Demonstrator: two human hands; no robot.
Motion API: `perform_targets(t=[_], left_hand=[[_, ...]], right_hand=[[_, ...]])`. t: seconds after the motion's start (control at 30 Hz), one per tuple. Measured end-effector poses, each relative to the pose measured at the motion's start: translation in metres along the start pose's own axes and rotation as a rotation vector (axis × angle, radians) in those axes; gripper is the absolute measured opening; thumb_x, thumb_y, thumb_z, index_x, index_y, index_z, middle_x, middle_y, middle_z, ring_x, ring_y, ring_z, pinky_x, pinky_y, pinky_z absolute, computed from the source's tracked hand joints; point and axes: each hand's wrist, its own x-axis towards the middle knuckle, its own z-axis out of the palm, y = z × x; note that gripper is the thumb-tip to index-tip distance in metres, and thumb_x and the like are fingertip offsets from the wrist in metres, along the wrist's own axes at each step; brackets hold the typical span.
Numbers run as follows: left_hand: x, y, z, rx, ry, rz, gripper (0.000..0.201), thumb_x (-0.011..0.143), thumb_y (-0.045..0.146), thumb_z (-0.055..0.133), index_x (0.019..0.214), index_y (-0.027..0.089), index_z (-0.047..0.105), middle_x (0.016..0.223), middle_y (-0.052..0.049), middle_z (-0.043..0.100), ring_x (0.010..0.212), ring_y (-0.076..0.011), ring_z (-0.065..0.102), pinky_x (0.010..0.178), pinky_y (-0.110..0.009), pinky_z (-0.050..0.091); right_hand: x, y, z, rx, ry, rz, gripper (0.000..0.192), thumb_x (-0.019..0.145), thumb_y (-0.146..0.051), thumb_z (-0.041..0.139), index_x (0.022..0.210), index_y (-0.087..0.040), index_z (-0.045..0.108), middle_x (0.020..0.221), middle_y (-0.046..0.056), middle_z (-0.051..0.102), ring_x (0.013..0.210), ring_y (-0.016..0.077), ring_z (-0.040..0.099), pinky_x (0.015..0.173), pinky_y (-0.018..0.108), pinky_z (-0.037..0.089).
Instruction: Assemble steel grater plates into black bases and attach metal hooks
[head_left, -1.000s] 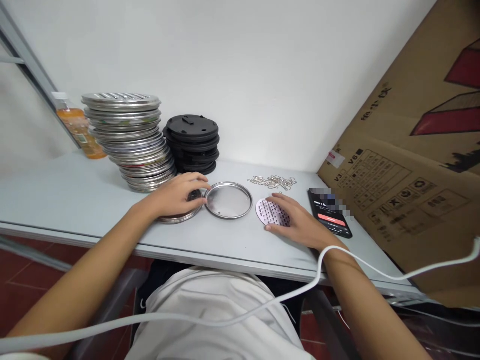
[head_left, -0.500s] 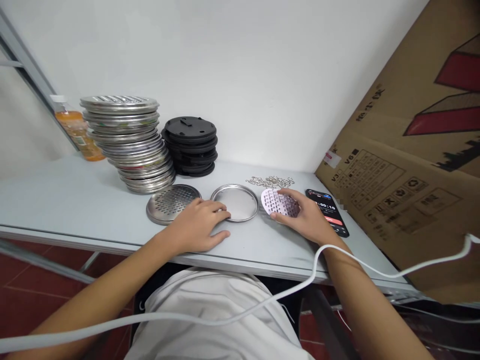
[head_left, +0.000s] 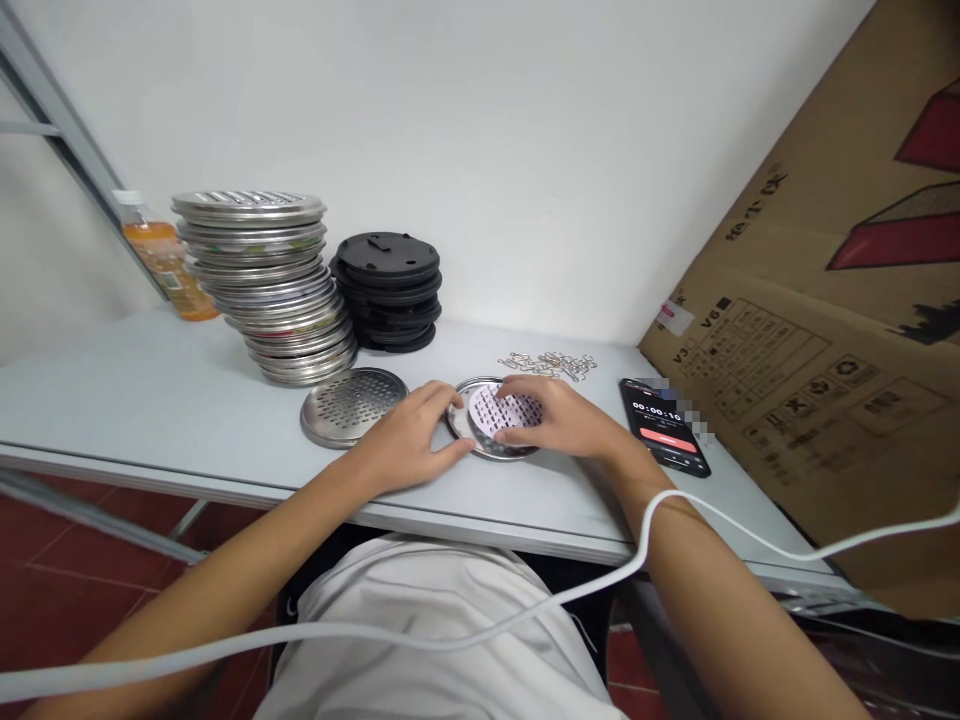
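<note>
My right hand (head_left: 559, 415) pinches a small round grater disc (head_left: 499, 412), a shiny plate with rows of raised holes. The disc is over a shallow round metal dish (head_left: 510, 458) with a raised rim, its right side hidden by my fingers; whether it touches the dish's floor I cannot tell. At the dish's left edge, my left hand (head_left: 412, 435) has thumb and fingers around the rim. Just left of that hand lies a larger perforated metal disc (head_left: 349, 405), flat on the table and partly covered by the hand.
A tall stack of round metal plates (head_left: 262, 270) stands at the left, beside stacked black plastic discs (head_left: 386, 285). An orange drink bottle (head_left: 169, 265) is behind. Small wire hooks (head_left: 551, 363) lie scattered. A phone (head_left: 664, 428) and cardboard box (head_left: 810, 370) are right; a white cable (head_left: 480, 630) crosses in front.
My right hand has carried the grater disc leftward from the bare table to over the dish. My left hand has shifted slightly right, and its fingers now grip the dish's rim.
</note>
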Motion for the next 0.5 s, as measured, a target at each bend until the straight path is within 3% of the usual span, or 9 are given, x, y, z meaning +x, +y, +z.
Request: perform_targets(t=[0.1,0.27,0.5], left_hand=[[-0.003,-0.003,0.006,0.026,-0.066,0.027,0.043,0.087,0.041,0.063,0.125,0.023,0.054,0.130,-0.010,0.059,0.122,-0.0282,0.056,0.105,-0.044,0.044],[-0.004,-0.002,0.011,0.022,-0.083,0.012,0.049,0.089,0.043,0.061,0.133,0.023,0.051,0.136,-0.011,0.055,0.124,-0.0286,0.056,0.108,-0.043,0.045],[-0.007,-0.005,0.012,0.042,-0.103,-0.034,0.060,0.090,0.049,0.058,0.142,0.023,0.045,0.150,-0.012,0.043,0.130,-0.0297,0.053,0.111,-0.043,0.043]], right_hand=[[-0.008,-0.002,0.005,-0.061,-0.008,-0.013,0.038,0.080,-0.049,0.073,0.105,-0.020,0.072,0.107,0.010,0.071,0.103,0.0290,0.065,0.091,0.039,0.048],[-0.007,-0.003,0.011,-0.065,-0.027,-0.008,0.039,0.082,-0.051,0.071,0.107,-0.020,0.069,0.107,0.009,0.070,0.099,0.0272,0.065,0.088,0.037,0.049],[-0.008,0.002,0.015,-0.045,0.027,-0.005,0.053,0.081,-0.051,0.072,0.123,-0.020,0.062,0.129,0.013,0.063,0.116,0.0308,0.061,0.100,0.042,0.046]])
